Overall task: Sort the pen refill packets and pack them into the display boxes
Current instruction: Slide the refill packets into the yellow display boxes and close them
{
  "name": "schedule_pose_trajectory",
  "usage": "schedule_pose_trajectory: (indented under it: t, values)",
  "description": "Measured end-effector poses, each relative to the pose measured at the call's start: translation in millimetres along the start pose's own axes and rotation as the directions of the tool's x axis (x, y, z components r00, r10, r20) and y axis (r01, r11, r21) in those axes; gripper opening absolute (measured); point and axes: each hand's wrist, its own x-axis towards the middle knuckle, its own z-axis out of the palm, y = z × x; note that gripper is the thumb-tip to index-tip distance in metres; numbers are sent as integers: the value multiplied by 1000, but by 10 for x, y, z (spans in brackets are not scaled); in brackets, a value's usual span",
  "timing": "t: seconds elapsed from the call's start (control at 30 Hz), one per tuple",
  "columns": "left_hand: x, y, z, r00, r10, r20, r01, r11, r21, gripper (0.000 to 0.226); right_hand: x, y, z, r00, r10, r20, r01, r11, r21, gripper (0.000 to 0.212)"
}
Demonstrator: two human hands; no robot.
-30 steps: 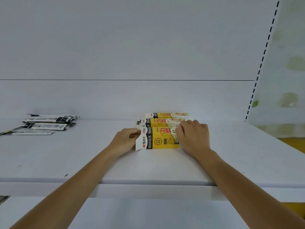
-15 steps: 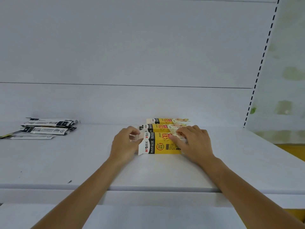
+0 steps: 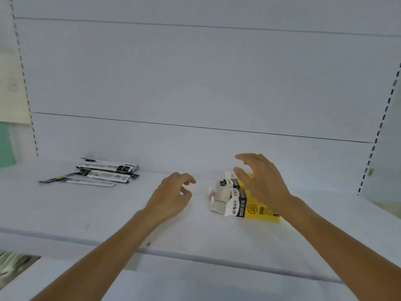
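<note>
The packets [image 3: 104, 173] lie centre left on the shelf [image 3: 65, 209], long axes left-right, nearer the left hand [image 3: 171, 196], whose fingers curl loosely, empty. The right hand [image 3: 260, 181] hovers, fingers spread, over the boxes [image 3: 258, 211].

The right hand [image 3: 262, 181] hangs over the yellow display boxes [image 3: 253, 210] and hides their far and right parts, so I can't count them; their print is smeared. Far left, the refill packets [image 3: 102, 173] overlap, labels too small to read. The left forearm [image 3: 91, 263] and right forearm [image 3: 347, 253] run off the near edge. A dark speck [image 3: 148, 243] on the shelf [image 3: 65, 213] is too tiny to name.
</note>
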Motion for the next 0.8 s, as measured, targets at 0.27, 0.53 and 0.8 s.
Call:
schedule_pose_trajectory:
  t: [0.27, 0.53, 0.8]
  values:
    - [-642, -1427, -1307, 968, -166, -189, 199, 965, 169, 27, 607, -1964, 1128, 921, -389, -21, 388, 910, 144, 49]
    - [-767, -2828, -2452, 964, -194, -181, 226, 957, 180, 28, 1038, -3025, 2346, 943, -276, 187, 245, 954, 171, 57]
    - [-47, -3356, -2533, 991, -129, -44, 127, 991, -47, 17, 1529, -2961, 2398, 989, -38, 145, 40, 999, -14, 54]
